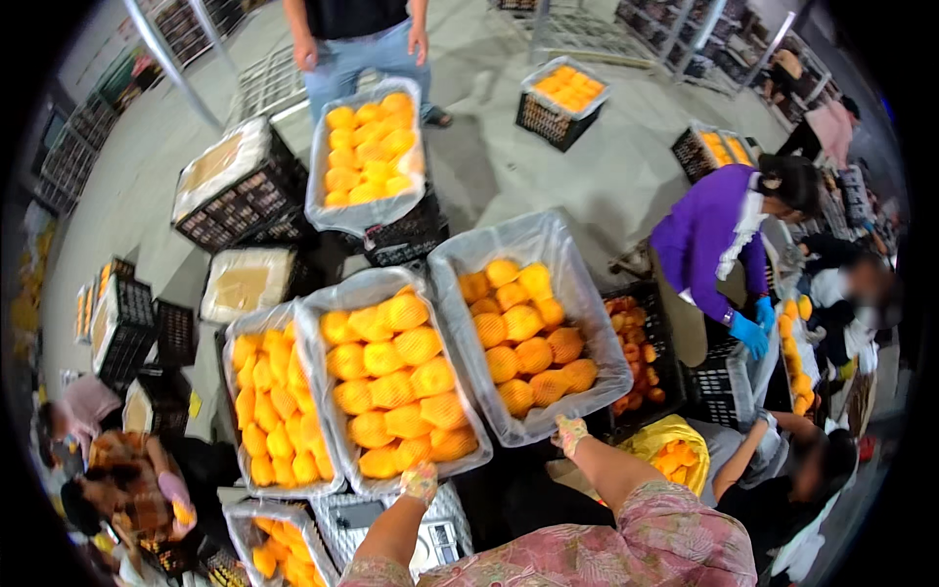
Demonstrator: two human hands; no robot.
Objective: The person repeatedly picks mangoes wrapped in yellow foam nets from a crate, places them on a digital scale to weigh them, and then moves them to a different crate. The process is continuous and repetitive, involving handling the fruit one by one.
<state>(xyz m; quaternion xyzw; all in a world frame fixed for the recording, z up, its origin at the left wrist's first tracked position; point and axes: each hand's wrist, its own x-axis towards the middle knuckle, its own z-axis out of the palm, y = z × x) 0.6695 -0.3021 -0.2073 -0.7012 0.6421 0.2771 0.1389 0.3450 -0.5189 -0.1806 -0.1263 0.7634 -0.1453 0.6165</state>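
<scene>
My left hand [420,482], in a patterned glove, is at the near rim of the middle crate [476,464], its fingers curled over the edge. This plastic-lined crate holds rows of orange-yellow fruits in foam nets [407,382]. My right hand [569,435], gloved alike, grips the near edge of the right crate [614,383], which sits at a slant. Netted fruits [528,338] fill its middle, with bare liner showing at the far end. Against the middle crate's left side stands another lined crate [331,481] full of netted fruits. Both my hands' fingertips are small and partly hidden.
A scale [430,544] lies near my left forearm, beside a lower fruit crate [240,523]. A person [362,49] stands beyond a stacked full crate [318,196]. At right, a person in purple [699,235] bends over a crate. A yellow bag [665,435] holds fruit.
</scene>
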